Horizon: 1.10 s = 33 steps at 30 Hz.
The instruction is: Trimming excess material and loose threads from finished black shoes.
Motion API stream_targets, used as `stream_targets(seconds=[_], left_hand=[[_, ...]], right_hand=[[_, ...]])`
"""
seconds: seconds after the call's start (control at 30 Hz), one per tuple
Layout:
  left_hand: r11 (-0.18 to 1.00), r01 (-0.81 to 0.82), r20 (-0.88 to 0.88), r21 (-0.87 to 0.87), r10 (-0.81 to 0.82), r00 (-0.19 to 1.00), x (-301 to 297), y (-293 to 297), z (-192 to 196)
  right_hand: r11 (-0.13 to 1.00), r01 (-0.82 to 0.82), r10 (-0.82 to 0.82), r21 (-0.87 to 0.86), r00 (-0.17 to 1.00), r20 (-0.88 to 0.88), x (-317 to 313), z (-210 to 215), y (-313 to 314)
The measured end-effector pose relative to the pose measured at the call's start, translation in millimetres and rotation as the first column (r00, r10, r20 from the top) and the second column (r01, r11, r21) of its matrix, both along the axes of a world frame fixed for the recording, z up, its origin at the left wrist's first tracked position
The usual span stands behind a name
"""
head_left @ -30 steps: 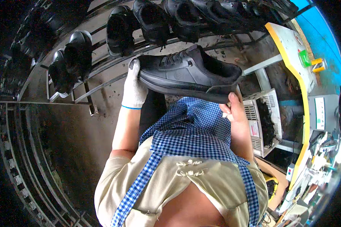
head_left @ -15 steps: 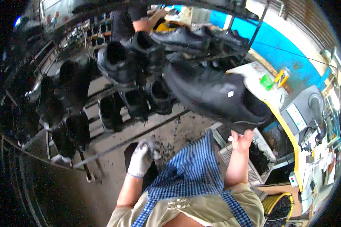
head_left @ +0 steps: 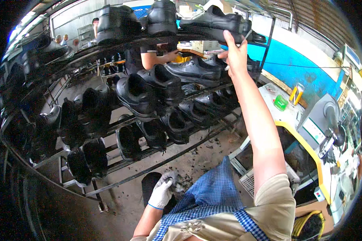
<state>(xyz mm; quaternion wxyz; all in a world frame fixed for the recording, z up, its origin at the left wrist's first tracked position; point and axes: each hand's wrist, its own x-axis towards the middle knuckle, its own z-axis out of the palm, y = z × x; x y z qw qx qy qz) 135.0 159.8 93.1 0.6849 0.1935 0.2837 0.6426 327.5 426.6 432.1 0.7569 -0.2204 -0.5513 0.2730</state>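
Observation:
A black shoe [head_left: 215,24] stands sideways on the top shelf of a dark metal rack. My bare right hand [head_left: 235,54] is raised to it with the arm stretched out; its fingers are apart and the fingertips touch or almost touch the shoe's lower edge near the heel. Lower down, in front of the checked blue apron [head_left: 213,188], hangs my left hand [head_left: 161,192] in a white glove with grey, dirty fingertips. Its fingers are curled closed, and whatever they may hold is hidden. Two more black shoes [head_left: 161,18] stand heel-out to the left on the same shelf.
Several black shoes [head_left: 138,96] fill the rack's lower shelves [head_left: 149,150]. Right of me are a yellow-edged workbench [head_left: 305,140] with a grey machine [head_left: 323,116], a green container [head_left: 280,103] and a white crate [head_left: 248,182]. Another person's arm [head_left: 159,59] shows behind the rack.
My right hand has risen from waist height to the top shelf, and the shoe it held now rests there. My left hand stays low and closed. The view has tilted up.

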Motion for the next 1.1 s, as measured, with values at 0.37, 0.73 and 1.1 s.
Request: stream_targets(seconds=[0.37,0.73,1.1], left_hand=[[0.999,0.012,-0.030,-0.038,-0.013,0.999,-8,-7,6],[0.995,0.072,-0.007,-0.068,-0.073,0.997,-2,-6,-9],[0.989,0.110,-0.007,-0.096,-0.111,0.994,1,-9,-8]], right_hand=[[0.906,0.362,-0.402,0.218,0.898,0.180,-39,23,31],[0.875,0.472,-0.376,0.113,0.514,0.771,-137,66,-106],[0.964,0.244,-0.261,0.109,0.770,0.582,-84,45,5]])
